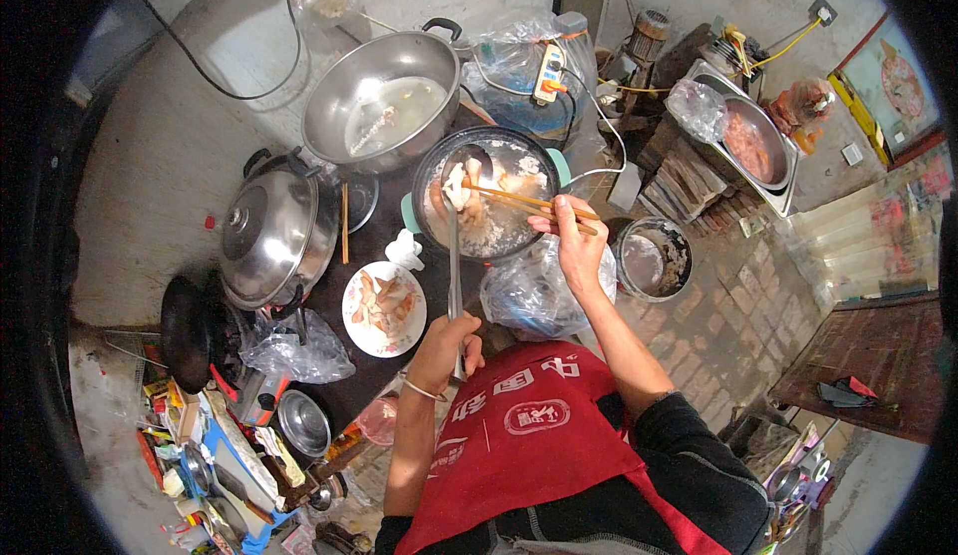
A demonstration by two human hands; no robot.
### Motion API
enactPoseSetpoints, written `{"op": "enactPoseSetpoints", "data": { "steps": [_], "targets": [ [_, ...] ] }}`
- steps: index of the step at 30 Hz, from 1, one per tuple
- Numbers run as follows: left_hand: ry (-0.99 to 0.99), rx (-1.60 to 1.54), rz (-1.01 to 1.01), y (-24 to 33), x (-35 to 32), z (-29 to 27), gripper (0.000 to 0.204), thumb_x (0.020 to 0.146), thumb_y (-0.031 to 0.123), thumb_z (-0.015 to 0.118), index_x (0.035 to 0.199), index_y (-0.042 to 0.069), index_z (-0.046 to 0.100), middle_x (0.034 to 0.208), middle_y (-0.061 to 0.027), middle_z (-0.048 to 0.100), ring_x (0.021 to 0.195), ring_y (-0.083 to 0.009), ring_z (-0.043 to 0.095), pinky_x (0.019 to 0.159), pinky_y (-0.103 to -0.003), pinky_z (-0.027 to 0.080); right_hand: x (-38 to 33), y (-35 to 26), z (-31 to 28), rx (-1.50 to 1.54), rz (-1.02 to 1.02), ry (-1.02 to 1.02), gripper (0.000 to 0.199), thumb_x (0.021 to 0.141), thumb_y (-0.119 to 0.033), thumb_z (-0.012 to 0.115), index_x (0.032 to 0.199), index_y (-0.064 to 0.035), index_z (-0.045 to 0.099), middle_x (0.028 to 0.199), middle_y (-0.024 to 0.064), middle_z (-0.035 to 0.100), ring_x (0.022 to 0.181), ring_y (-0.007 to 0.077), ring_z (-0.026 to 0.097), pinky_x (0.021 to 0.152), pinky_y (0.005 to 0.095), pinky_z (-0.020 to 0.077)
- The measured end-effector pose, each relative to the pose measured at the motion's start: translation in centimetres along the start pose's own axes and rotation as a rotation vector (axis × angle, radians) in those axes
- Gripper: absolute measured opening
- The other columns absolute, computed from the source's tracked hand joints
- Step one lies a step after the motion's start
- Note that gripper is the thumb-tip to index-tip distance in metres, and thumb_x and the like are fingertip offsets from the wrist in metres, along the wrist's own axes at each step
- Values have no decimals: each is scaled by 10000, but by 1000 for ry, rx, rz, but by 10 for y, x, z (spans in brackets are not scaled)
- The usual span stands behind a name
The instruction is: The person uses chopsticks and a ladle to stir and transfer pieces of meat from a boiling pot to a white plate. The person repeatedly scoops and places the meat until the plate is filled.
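Head view looks down on a cluttered dark tabletop [379, 246] set against a rough plastered wall. At its middle stands a round pot [486, 194] with pale green side handles, holding a milky, cloudy broth with pale lumps of food in it. The right hand [577, 241] reaches over the pot's right rim, its fingers [547, 224] closed around a pair of slim wooden chopsticks [524, 203] whose tips pinch a white piece of food [456, 188] just above the broth. The left hand [446, 347], with a thin bangle at the wrist, has its fingers wrapped tight around the long straight metal handle of a ladle [455, 256]; the ladle's bowl sits in the pot, right under the pinched piece.

Just left of the ladle handle lies a round white plate [384, 308] carrying curled, pinkish-brown pieces. Behind the pot stands a big shiny steel basin [382, 99] with black handles and a shallow pool of cloudy liquid. To the left a domed, polished steel lid [264, 228] covers another pot, and a black pan [186, 332] sits beyond it. A crumpled clear plastic bag [534, 295] bulges beside the right wrist, next to a small round metal bucket [654, 259] with crusted insides. A red apron [539, 435] with white print fills the lower middle, and the floor to the right is worn brick.
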State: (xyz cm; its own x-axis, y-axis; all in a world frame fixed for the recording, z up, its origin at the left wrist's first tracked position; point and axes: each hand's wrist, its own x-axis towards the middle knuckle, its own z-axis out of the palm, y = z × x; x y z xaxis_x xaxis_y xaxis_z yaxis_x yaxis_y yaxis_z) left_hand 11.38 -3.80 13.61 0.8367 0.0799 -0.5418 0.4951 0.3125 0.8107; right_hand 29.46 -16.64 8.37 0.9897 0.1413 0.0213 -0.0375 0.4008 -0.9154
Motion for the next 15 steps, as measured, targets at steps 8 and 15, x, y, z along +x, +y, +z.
{"op": "enactPoseSetpoints", "data": {
  "steps": [8,15],
  "targets": [
    [24,62,-3,-1,-1,-1,316,884,277,429,645,77,479,422,-55,457,387,-138,449,543,-283,458,2,-1,3,4,9,-4,231,901,-132,535,951,94,551,789,164,628,638,200,650,566,261,528],
    [-127,-511,24,-14,-24,-19,284,895,229,393,630,129,405,415,-19,422,374,-119,393,611,-295,437,-8,-6,17,-205,-98,-192,171,891,-72,534,924,93,570,788,132,623,657,201,650,571,261,531]
  ]
}}
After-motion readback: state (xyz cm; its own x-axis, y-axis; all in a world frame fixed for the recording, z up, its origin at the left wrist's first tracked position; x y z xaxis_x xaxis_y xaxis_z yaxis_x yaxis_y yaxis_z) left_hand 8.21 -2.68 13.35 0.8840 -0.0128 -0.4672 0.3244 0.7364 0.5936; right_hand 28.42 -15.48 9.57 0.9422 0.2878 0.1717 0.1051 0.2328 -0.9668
